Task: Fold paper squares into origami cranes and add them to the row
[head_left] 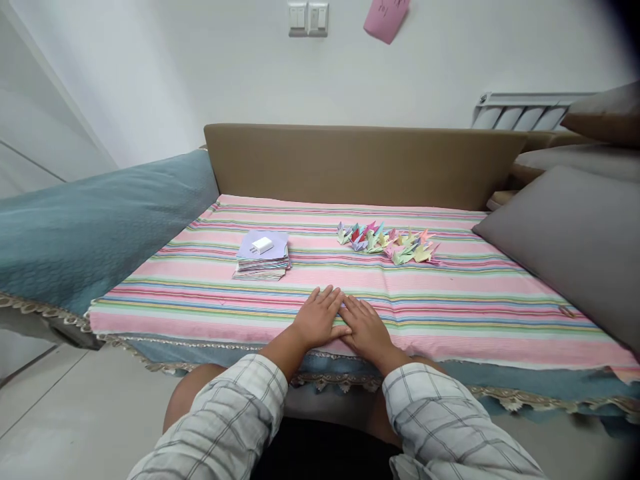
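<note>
My left hand (319, 319) lies flat on the pink striped cloth (190, 313) near its front edge, fingers stretched out and holding nothing. Beside it my right hand (366, 328) rests palm down, fingers extended, its inner edge touching the left hand. Beyond the left hand stands a stack of square paper sheets (263, 265), topped by a purple one. A white charger plug (263, 245) sits on that stack. Farther back to the right lies a cluster of several folded paper cranes (387, 241) in mixed colours. Neither hand touches the paper or the cranes.
A brown backrest (360, 163) runs along the back, and a blue covered armrest (110, 220) borders the left. Grey cushions (570, 233) cover the right end. A small brownish object (567, 311) lies on the cloth at right. Light switches (308, 20) are on the wall.
</note>
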A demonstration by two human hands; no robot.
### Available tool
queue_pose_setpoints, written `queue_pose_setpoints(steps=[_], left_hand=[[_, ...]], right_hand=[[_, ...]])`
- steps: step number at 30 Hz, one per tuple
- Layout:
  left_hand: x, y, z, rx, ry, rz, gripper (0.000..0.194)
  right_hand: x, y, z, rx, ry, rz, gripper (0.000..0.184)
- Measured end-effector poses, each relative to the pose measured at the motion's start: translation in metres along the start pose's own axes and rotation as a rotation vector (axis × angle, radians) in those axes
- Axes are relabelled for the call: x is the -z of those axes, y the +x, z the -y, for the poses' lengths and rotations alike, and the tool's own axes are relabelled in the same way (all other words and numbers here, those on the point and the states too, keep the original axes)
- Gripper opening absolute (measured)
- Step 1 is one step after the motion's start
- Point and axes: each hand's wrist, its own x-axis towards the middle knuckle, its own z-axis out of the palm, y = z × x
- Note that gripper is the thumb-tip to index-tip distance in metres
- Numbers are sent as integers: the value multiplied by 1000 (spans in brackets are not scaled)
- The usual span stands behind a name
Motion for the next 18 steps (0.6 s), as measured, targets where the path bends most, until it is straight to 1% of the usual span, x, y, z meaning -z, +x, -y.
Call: queue_pose_setpoints(steps=[2, 4, 6, 9, 11, 13, 15, 16, 17, 18], left_hand=[[-12, 0, 4, 27, -10, 34, 82], [-19, -3, 7, 46, -15, 45, 83], [-21, -6, 9, 48, -18, 55, 84], [-19, -7, 8, 41, -25, 77, 87], [-17, -6, 7, 42, -29, 90, 88], [-16, -6, 6, 44, -32, 97, 90], [-15, -6, 5, 41, -33, 100, 93], [-15, -6, 5, 37, -34, 100, 94], [-16, -6, 5, 34, -34, 97, 95], [-16, -6, 5, 30, -35, 90, 94]], right_hand=[[0, 0, 0, 4, 1, 18, 56], [0, 0, 1, 1, 2, 19, 55], [-1, -1, 1, -7, 4, 7, 54], [-4, -4, -2, -50, 5, -26, 55], [-4, -7, -8, -110, -6, -36, 56], [-2, -9, -15, -210, -34, -39, 56], [2, -8, -18, -317, -70, -64, 60], [5, -5, -18, -337, -81, -85, 62], [8, -2, -16, -308, -77, -105, 64], [10, 3, -12, -225, -54, -106, 65]])
